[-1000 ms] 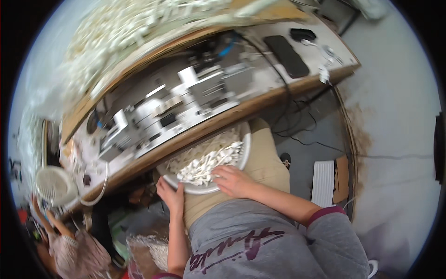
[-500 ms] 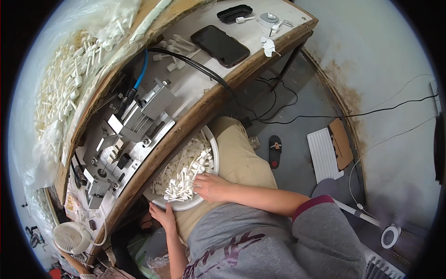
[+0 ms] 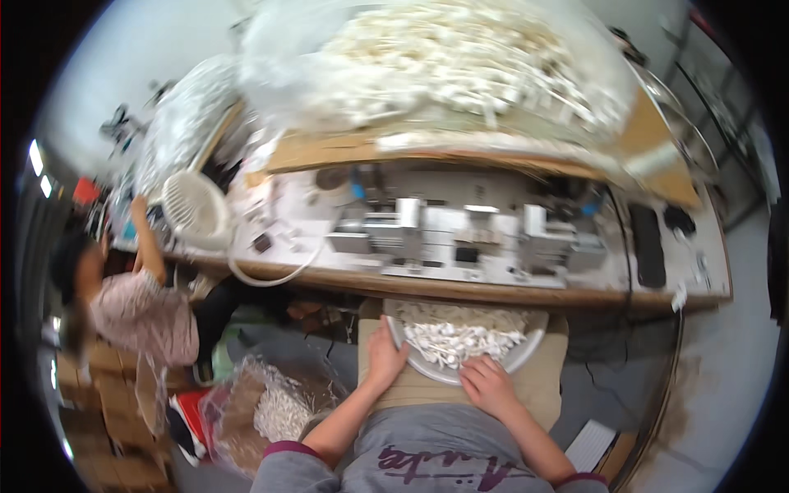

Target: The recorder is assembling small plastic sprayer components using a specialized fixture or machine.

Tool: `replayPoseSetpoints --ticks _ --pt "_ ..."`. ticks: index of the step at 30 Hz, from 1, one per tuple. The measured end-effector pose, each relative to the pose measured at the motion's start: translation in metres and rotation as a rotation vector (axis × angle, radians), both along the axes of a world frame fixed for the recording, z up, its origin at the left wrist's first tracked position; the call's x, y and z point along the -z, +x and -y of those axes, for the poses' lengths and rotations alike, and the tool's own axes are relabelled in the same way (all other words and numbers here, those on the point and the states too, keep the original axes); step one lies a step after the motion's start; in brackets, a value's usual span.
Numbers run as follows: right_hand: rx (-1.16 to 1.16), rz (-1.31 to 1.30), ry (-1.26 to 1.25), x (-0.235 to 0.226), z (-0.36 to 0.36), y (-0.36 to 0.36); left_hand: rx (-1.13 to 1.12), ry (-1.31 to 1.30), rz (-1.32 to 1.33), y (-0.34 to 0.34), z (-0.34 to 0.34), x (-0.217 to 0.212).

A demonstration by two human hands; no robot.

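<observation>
On my lap, partly under the table edge, sits a round white basin [image 3: 527, 354] filled with small white plastic pieces [image 3: 456, 342], each with a thin stem and a thicker head. My left hand [image 3: 385, 355] grips the basin's left rim. At the near right side, my right hand [image 3: 486, 384] lies over the rim with its fingers bent and close together at the edge of the pieces. Whatever is between those fingertips is hidden and blurred.
Metal clamping fixtures [image 3: 394, 234] stand on the table [image 3: 308, 201], with a fan [image 3: 196, 209] to their left and a phone [image 3: 647, 245] to their right. Behind lies a large heap of white pieces [image 3: 460, 62]. A plastic bag [image 3: 226, 411] is on the floor; another person [image 3: 148, 316] is at the left.
The view has swung left, bringing the fan, the other person and the floor bag further into sight. Both hands remain at the basin.
</observation>
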State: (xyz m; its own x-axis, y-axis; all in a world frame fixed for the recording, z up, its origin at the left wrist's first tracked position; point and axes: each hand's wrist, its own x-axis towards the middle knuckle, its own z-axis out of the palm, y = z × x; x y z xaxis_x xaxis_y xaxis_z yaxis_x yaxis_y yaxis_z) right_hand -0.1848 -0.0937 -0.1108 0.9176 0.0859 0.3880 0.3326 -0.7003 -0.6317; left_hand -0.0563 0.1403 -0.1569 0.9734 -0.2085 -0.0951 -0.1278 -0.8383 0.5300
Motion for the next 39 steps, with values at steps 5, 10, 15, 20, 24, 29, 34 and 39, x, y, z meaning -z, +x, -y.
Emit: replayPoseSetpoints --ticks 5,10,15,20,24,29,34,39 --pt "-0.053 0.072 0.145 -0.071 -0.010 0.018 0.084 -0.061 0.231 -0.010 0.007 -0.026" --pt "-0.011 0.442 0.335 -0.174 -0.016 0.040 0.430 -0.713 0.243 -0.023 0.043 -0.205" --pt "0.044 0.936 0.472 -0.227 -0.038 0.045 0.756 -1.036 0.942 -0.016 0.056 -0.328" --pt "0.111 1.283 0.190 -0.247 -0.045 0.014 0.874 -1.219 1.199 -0.017 0.064 -0.338" --pt "0.133 1.395 0.101 -0.246 -0.041 0.012 0.865 -1.243 1.286 -0.016 0.068 -0.329" --pt "0.162 1.421 0.049 -0.240 -0.041 0.010 0.796 -1.261 1.301 -0.014 0.077 -0.303" --pt "0.201 1.454 0.044 -0.239 -0.026 0.017 0.715 -1.293 1.285 -0.030 0.113 -0.257" --pt "0.152 1.449 0.015 -0.234 -0.035 0.031 0.581 -1.366 1.299 -0.056 0.135 -0.201"
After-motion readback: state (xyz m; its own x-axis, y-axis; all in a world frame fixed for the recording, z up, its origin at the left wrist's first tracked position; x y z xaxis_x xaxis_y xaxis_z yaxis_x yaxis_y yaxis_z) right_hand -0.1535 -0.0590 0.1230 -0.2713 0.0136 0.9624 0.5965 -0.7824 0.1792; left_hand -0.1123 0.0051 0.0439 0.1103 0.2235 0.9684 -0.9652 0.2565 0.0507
